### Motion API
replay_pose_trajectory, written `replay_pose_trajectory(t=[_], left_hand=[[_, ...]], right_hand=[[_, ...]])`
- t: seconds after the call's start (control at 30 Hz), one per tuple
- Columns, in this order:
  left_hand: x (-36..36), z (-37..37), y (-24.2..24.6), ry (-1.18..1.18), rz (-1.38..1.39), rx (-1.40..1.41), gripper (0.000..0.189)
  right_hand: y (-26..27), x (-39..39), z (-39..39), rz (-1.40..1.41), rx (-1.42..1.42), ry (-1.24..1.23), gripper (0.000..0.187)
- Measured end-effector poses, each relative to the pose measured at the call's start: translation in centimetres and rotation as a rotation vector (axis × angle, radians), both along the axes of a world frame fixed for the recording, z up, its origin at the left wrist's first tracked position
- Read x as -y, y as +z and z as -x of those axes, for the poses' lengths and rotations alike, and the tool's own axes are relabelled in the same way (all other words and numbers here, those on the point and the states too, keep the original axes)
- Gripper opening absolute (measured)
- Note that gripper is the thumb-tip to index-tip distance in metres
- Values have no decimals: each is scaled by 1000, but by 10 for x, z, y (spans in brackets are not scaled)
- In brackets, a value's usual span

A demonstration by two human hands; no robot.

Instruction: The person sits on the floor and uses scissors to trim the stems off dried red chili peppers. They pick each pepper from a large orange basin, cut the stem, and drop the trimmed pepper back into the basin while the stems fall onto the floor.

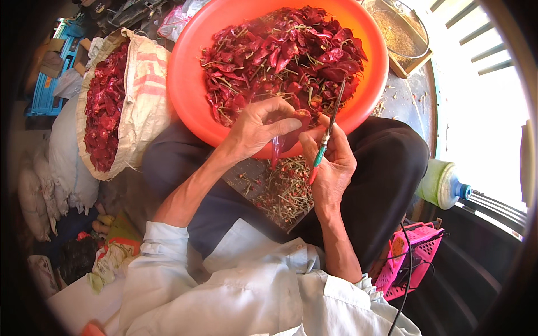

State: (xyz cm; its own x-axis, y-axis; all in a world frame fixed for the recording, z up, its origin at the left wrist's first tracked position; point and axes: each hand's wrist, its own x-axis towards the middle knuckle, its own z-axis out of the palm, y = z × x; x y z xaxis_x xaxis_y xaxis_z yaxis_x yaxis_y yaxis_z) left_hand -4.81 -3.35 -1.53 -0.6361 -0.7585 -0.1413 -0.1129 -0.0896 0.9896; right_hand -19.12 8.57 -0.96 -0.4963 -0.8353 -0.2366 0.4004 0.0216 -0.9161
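Observation:
My left hand (258,128) pinches a dried red chili pepper (294,132) at the near rim of an orange plastic basin (189,80). Beside it, my right hand (334,161) grips a pair of scissors (332,122) with wrapped green and red handles. Their blades point up and away over the basin. Dried red chilies (277,54), many with pale stems, are heaped inside the basin. Below my hands, cut stems (290,189) lie on a dark board (243,182) between my legs. Parts of the held chili are hidden by my fingers.
An open woven sack (145,92) filled with red chili pieces (105,109) stands left of the basin. A wooden-framed tray (403,63) sits at the upper right. Near my right knee are a plastic bottle (441,185) and a pink plastic basket (414,260) with a black cable (410,256).

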Motion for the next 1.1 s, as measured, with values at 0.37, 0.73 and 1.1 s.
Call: replay_pose_trajectory(t=[0.37, 0.73, 1.1], left_hand=[[-3, 2, 1, -55, 23, -24, 30], [-1, 3, 1, 15, 302, 82, 17], [30, -36, 14, 139, 778, 349, 18]], right_hand=[[-1, 2, 1, 65, 47, 2, 50], [-1, 3, -3, 22, 25, 83, 45], [-6, -1, -1, -93, -698, 266, 41]])
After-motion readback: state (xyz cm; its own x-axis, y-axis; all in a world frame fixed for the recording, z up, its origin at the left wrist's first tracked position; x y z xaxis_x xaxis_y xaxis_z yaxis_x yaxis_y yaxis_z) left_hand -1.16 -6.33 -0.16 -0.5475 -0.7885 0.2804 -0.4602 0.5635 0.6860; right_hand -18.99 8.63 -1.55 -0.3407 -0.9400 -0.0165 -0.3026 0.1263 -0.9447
